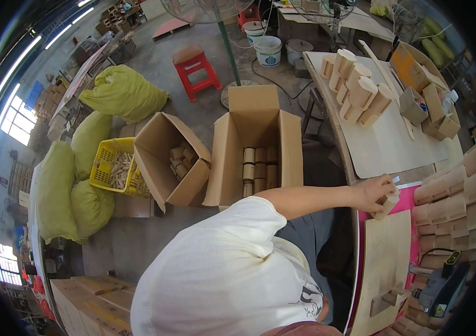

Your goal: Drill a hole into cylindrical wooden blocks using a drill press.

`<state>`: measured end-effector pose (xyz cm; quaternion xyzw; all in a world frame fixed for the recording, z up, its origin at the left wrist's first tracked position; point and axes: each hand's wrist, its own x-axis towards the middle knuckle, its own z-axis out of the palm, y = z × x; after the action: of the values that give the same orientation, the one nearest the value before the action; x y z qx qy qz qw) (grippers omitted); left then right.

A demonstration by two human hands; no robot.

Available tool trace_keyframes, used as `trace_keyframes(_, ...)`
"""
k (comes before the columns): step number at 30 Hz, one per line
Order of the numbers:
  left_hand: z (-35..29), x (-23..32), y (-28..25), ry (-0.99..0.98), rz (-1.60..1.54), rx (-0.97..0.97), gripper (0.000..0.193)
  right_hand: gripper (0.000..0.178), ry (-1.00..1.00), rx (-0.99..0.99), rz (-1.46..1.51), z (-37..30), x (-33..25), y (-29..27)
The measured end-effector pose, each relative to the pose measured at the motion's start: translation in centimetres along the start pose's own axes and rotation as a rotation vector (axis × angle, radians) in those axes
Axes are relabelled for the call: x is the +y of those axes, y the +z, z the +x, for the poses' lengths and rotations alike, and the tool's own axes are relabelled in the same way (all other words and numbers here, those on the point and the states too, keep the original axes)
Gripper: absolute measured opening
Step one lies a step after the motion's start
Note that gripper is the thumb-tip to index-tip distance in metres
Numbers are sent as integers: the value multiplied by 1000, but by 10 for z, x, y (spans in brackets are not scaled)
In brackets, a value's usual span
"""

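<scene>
At left, a yellow basket [102,182] holds wood sticks [120,169]. Next, a tilted cardboard box [192,186] and an upright cardboard box [291,148] hold wood pieces [260,171]. Writing on the far bucket [268,52] is too small to read. The left hand [376,196] pinches a wood block [387,206] over the tabletop [417,172]; I can't see the right one. Some looks done, but many curved blocks [448,213] seem left.

Tube lights [24,61] and glaring windows [18,121] brighten the room; deep shadow lies under the left edge of the table [420,171]; lines bend toward the black rim.
</scene>
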<state>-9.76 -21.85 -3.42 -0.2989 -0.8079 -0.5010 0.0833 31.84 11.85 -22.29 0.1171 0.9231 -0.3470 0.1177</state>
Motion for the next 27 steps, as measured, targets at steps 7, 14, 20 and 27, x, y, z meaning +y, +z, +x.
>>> trace_keyframes(7,3,16,28,24,138,250,68,18,113,-28,112,5,7,7)
trace_keyframes(14,12,32,42,43,140,386,55,19,161,-38,259,11,34,17)
trace_keyframes(20,-4,61,58,269,87,312,59,24,115,24,297,10,51,26)
trace_keyframes(27,-14,69,76,312,123,241,61,24,116,53,-124,-3,-19,-3)
